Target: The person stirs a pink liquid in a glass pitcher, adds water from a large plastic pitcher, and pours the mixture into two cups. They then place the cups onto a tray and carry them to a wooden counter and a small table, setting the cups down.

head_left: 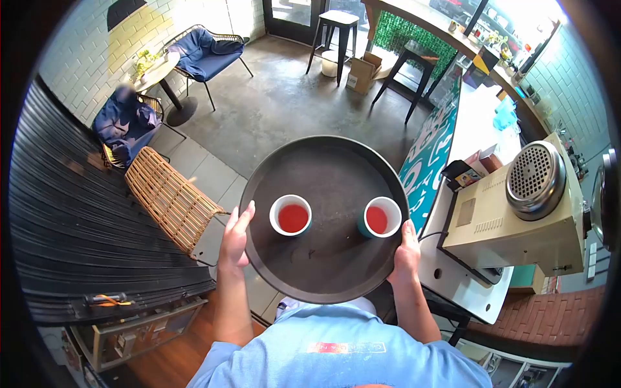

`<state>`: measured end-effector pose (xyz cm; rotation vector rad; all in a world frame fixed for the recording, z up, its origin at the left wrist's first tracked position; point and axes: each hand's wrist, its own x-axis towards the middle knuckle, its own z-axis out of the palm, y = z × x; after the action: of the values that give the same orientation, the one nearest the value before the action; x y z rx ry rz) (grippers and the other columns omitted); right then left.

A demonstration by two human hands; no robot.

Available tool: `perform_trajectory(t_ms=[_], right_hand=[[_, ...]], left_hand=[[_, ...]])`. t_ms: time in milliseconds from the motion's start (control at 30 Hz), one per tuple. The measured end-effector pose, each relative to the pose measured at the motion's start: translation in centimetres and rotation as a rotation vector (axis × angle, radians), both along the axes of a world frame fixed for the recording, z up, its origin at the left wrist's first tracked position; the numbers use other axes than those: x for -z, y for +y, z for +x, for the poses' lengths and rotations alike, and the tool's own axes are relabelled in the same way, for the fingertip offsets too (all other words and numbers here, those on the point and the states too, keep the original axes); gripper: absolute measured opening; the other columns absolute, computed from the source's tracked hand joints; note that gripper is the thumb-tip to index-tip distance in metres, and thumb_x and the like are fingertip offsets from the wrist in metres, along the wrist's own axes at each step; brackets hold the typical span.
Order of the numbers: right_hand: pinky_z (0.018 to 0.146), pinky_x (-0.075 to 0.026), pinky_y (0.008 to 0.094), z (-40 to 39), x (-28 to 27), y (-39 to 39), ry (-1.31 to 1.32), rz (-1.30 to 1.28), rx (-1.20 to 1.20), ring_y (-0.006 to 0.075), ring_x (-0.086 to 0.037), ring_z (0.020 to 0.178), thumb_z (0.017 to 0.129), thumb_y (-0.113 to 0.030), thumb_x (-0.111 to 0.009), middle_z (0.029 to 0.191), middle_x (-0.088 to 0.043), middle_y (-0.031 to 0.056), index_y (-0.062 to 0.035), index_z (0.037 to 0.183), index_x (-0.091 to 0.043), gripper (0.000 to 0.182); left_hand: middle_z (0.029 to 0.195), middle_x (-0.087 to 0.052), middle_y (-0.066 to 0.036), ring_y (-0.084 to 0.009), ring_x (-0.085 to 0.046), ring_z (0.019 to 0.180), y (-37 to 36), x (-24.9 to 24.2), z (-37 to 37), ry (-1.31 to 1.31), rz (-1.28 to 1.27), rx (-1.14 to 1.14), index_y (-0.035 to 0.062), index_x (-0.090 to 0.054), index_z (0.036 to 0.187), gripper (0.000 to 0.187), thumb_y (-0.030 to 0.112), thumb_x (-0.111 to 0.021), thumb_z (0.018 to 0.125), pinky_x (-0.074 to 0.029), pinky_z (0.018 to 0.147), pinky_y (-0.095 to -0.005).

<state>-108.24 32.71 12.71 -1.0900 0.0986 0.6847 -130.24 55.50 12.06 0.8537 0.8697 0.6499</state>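
A round black serving tray (323, 168) is held level in front of my chest. My left hand (235, 239) grips its left rim, and my right hand (406, 252) grips the right rim; the fingers under the tray are partly hidden. Two cups with white rims and red liquid inside stand upright on it. The left cup (290, 215) is near my left hand. Close to my right hand is the right cup (380, 217), whose outside is teal.
On the right, a counter (475, 126) carries a large beige machine (511, 213). A wicker seat (171, 197) and a small round table (158, 72) stand left. Black stools (334, 26) and a cardboard box (362, 72) are ahead on the concrete floor (278, 90).
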Motion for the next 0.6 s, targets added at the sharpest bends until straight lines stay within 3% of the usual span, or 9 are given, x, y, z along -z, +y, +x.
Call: perform_trajectory(t_ms=[33, 67, 100, 200, 300, 400, 433, 500, 600], right_hand=[[0.096, -0.047, 0.0411, 0.8, 1.4, -0.1, -0.033, 0.028, -0.065, 0.0242, -0.051, 0.119, 0.103, -0.035, -0.038, 0.136, -0.044, 0.0105, -0.0048, 0.143, -0.029, 0.052], [0.096, -0.047, 0.0410, 0.9, 1.3, 0.5, -0.024, 0.011, -0.053, 0.0240, -0.051, 0.119, 0.103, -0.035, -0.038, 0.135, -0.045, 0.0107, -0.0046, 0.143, -0.029, 0.052], [0.096, -0.048, 0.0410, 1.1, 1.0, 1.2, -0.017, -0.005, -0.043, 0.0239, -0.051, 0.119, 0.103, -0.035, -0.038, 0.135, -0.045, 0.0109, -0.0045, 0.144, -0.028, 0.052], [0.094, -0.048, 0.0407, 1.9, 0.7, 2.8, 0.010, 0.011, -0.035, 0.0233, -0.051, 0.118, 0.103, -0.035, -0.039, 0.133, -0.047, 0.0112, -0.0051, 0.143, -0.030, 0.051], [0.099, -0.045, 0.0382, 3.1, 0.1, 4.6, -0.034, -0.053, 0.038, 0.0228, -0.049, 0.122, 0.102, -0.033, -0.040, 0.137, -0.045, 0.0119, -0.0021, 0.144, -0.030, 0.052], [0.110, -0.031, 0.0326, 5.4, 0.7, 6.5, -0.195, -0.261, 0.125, 0.0214, -0.037, 0.135, 0.104, -0.028, -0.035, 0.149, -0.034, 0.0123, 0.0038, 0.146, -0.026, 0.054], [0.108, -0.034, 0.0323, 6.3, 0.7, 7.1, -0.158, -0.228, 0.132, 0.0209, -0.042, 0.131, 0.104, -0.028, -0.035, 0.145, -0.040, 0.0115, 0.0033, 0.144, -0.030, 0.051], [0.113, -0.025, 0.0325, 8.9, 1.9, 7.7, -0.134, -0.089, 0.072, 0.0215, -0.029, 0.139, 0.103, -0.032, -0.040, 0.151, -0.030, 0.0153, 0.0045, 0.145, -0.025, 0.058], [0.106, -0.035, 0.0314, 12.4, 1.5, 9.7, -0.153, -0.059, 0.094, 0.0204, -0.042, 0.129, 0.102, -0.032, -0.041, 0.142, -0.042, 0.0139, 0.0041, 0.143, -0.029, 0.056]], left_hand=[[0.144, -0.040, -0.019, -0.0238, -0.041, 0.132, 0.5, -0.1, 0.3, -0.099, -0.143, -0.053, -0.0054, -0.007, 0.148, 0.080, 0.027, -0.058, 0.095, -0.030, 0.110, -0.0357], [0.139, -0.045, -0.015, -0.0252, -0.047, 0.127, 2.1, 1.6, 0.4, -0.110, -0.117, -0.001, -0.0014, -0.019, 0.147, 0.068, 0.031, -0.053, 0.097, -0.038, 0.106, -0.0381], [0.139, -0.045, -0.015, -0.0252, -0.047, 0.127, 3.0, 2.5, 0.1, -0.102, -0.118, 0.003, -0.0014, -0.019, 0.147, 0.068, 0.031, -0.053, 0.097, -0.038, 0.106, -0.0381], [0.131, -0.051, -0.014, -0.0266, -0.055, 0.117, 4.5, 0.2, 1.8, -0.346, -0.397, 0.215, 0.0044, -0.040, 0.135, 0.043, 0.031, -0.041, 0.102, -0.049, 0.097, -0.0417], [0.134, -0.050, -0.015, -0.0266, -0.054, 0.118, 6.5, 0.7, 3.5, -0.389, -0.410, 0.302, 0.0019, -0.041, 0.135, 0.044, 0.030, -0.040, 0.102, -0.049, 0.096, -0.0417], [0.131, -0.053, -0.017, -0.0284, -0.056, 0.116, 8.8, 2.5, 6.1, -0.255, -0.390, 0.253, -0.0012, -0.045, 0.131, 0.044, 0.031, -0.038, 0.102, -0.049, 0.096, -0.0423], [0.131, -0.053, -0.017, -0.0284, -0.056, 0.116, 9.4, 2.4, 6.9, -0.229, -0.403, 0.258, -0.0012, -0.045, 0.131, 0.044, 0.031, -0.038, 0.102, -0.049, 0.096, -0.0423], [0.126, -0.057, -0.019, -0.0307, -0.058, 0.113, 10.9, 1.7, 9.4, -0.433, -0.571, 0.458, -0.0036, -0.047, 0.129, 0.047, 0.033, -0.035, 0.102, -0.048, 0.097, -0.0433], [0.123, -0.059, -0.019, -0.0336, -0.059, 0.112, 12.9, 0.8, 14.1, -0.408, -0.613, 0.459, -0.0034, -0.049, 0.128, 0.050, 0.036, -0.033, 0.102, -0.047, 0.098, -0.0453]])
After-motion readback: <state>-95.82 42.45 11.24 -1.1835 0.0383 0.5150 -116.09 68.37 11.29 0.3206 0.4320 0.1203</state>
